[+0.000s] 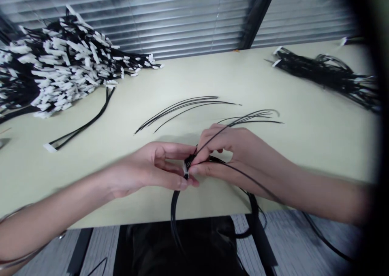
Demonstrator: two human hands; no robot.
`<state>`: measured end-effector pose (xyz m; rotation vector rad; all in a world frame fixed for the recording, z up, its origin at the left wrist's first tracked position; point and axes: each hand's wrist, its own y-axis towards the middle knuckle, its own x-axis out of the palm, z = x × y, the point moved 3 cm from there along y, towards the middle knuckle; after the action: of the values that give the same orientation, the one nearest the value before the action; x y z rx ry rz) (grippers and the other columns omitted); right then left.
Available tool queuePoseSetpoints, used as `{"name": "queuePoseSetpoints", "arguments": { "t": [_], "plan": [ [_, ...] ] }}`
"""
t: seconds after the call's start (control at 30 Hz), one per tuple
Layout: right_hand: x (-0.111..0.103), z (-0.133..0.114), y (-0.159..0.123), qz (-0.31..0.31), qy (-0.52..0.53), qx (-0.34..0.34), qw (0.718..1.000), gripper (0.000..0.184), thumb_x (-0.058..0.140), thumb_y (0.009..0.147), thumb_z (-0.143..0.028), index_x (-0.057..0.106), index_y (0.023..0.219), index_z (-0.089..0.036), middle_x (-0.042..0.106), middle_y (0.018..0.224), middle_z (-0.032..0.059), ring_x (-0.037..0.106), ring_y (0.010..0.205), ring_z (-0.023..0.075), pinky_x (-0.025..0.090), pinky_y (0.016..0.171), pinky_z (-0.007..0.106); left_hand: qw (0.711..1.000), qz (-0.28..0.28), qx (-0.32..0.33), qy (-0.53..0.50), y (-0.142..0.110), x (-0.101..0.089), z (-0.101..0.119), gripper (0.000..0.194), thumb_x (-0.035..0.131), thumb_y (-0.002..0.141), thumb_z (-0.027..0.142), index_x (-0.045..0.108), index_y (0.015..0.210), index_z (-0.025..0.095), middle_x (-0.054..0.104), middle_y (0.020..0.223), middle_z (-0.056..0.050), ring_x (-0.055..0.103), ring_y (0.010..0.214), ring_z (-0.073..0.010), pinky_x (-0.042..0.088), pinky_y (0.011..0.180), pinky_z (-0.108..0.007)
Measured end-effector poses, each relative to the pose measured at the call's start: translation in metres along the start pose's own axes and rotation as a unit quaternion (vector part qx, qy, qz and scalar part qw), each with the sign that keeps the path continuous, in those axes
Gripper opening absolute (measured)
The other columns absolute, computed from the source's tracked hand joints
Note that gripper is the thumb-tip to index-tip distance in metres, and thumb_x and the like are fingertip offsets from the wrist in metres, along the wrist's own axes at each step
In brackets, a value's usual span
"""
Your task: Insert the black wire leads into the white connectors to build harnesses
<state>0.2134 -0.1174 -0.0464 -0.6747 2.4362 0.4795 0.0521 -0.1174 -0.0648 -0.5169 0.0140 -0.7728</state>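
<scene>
Near the front edge of the table, my left hand (pixel 165 166) pinches a small cable connector (pixel 186 168), black with a pale part, between thumb and fingers. My right hand (pixel 219 146) meets it there, its thumb and fingertips closed on a thin black wire (pixel 214 137) beside the connector. Several wire ends fan out behind the right hand. A thick black cable (pixel 174 215) loops from the connector down over the table edge. The exact contact between wire and connector is hidden by my fingertips.
Several loose black wires (pixel 182 104) lie behind my hands. A large heap of black cables with white connectors (pixel 67 61) fills the back left, with one separate cable (pixel 94 120) before it. Another cable bundle (pixel 322 73) lies at the back right, before window blinds (pixel 182 17).
</scene>
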Motion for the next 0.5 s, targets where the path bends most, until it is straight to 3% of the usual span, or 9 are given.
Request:
{"name": "queuePoseSetpoints", "arguments": {
  "t": [0.3, 0.5],
  "plan": [
    [0.0043, 0.0034, -0.0032, 0.029, -0.012, 0.007, 0.999, 0.011, 0.067, 0.074, -0.029, 0.065, 0.065, -0.025, 0.062, 0.071, -0.0059, 0.052, 0.084, 0.012, 0.042, 0.075, 0.025, 1.0, -0.003, 0.005, 0.0, 0.0011, 0.0009, 0.0004, 0.049, 0.067, 0.069, 0.003, 0.06, 0.114, 0.021, 0.066, 0.109, -0.007, 0.065, 0.089, -0.0172, 0.051, 0.076, -0.023],
    [0.0056, 0.0033, -0.0039, 0.024, -0.003, 0.023, 0.999, 0.012, 0.066, 0.075, -0.033, 0.066, 0.065, -0.026, 0.061, 0.071, -0.0057, 0.052, 0.085, 0.0119, 0.042, 0.074, 0.025, 1.0, -0.007, 0.005, -0.005, 0.0008, 0.0012, 0.0011, 0.049, 0.066, 0.069, 0.001, 0.06, 0.114, 0.021, 0.065, 0.112, -0.006, 0.065, 0.09, -0.0172, 0.05, 0.075, -0.022]
  ]
}}
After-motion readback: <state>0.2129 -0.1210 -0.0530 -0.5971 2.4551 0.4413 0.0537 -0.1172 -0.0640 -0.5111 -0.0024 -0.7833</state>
